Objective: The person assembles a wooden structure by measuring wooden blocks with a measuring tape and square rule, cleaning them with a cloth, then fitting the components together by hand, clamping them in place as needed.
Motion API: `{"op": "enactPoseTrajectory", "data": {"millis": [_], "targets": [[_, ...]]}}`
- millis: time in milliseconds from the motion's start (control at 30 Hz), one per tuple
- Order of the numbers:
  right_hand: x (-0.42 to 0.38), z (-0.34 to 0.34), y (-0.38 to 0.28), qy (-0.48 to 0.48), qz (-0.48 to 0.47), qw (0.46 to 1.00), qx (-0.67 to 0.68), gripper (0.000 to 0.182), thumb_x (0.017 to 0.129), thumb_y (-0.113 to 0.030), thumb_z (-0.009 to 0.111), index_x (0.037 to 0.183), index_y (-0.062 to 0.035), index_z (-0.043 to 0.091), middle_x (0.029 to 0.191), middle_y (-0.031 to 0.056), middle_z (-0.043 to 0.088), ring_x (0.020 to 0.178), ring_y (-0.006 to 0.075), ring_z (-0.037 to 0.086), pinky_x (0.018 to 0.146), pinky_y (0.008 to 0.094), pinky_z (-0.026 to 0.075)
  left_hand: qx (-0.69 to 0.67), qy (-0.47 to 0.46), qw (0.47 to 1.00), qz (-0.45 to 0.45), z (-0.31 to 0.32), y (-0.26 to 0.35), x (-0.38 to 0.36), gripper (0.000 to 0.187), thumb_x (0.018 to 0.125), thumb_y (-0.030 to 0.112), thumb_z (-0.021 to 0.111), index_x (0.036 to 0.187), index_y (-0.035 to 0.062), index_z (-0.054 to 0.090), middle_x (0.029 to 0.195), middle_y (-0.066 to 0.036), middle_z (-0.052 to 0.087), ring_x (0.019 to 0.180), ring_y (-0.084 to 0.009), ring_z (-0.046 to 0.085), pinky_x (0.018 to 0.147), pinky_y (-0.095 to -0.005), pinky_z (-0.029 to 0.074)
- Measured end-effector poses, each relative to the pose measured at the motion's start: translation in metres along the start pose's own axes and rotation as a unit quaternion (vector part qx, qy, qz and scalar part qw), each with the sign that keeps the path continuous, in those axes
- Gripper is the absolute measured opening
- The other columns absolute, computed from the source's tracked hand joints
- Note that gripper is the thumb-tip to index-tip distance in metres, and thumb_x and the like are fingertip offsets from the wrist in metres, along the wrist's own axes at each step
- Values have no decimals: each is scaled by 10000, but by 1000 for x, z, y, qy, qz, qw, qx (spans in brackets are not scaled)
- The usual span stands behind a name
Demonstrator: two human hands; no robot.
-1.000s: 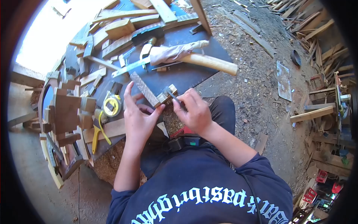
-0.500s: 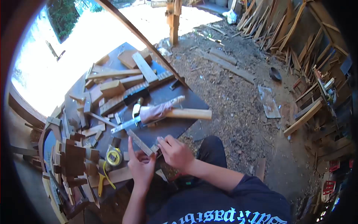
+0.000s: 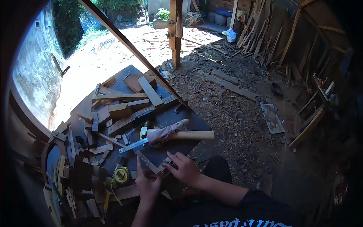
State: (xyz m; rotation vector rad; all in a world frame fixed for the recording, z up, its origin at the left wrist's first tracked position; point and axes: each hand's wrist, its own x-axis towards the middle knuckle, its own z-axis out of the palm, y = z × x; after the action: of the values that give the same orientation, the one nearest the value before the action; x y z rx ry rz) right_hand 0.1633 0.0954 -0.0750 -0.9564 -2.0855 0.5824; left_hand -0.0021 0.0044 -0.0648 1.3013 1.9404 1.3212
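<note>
My left hand is closed on the near end of a narrow, rough-faced wood strip, its index finger stretched along the side. The strip slants away over the dark tabletop. Close by on the right, my right hand pinches beside a small pale block near the strip's end. Something dark shows at those fingertips, too small to name. Beyond both hands lie a cloth-wrapped handle with a flat metal blade and a pale wooden handle. A yellow tape measure sits left of my left hand.
Wood offcuts are heaped across the table's far side, with more stacked at left. A yellow-handled tool lies near the front edge. A slanting beam crosses the table's far right corner. Boards lean along the right wall.
The camera view has tilted upward, so the table and both hands sit lower in it. Both hands keep nearly the same pose around the wood strip. The bright outdoor ground looks darker.
</note>
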Motion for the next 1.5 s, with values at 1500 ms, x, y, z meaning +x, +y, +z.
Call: {"op": "enactPoseTrajectory", "data": {"millis": [1500], "targets": [[-26,0,7,33,-20,995,93,283,992,-177,717,1236,-37,690,1053,186,689,943,403,720,770,464,585,236,-13,960,153,-33,48,-10,548,816,233,879,1326,121,714,1183,-136,738,1221,-296,665,1071,-483,477]]}}
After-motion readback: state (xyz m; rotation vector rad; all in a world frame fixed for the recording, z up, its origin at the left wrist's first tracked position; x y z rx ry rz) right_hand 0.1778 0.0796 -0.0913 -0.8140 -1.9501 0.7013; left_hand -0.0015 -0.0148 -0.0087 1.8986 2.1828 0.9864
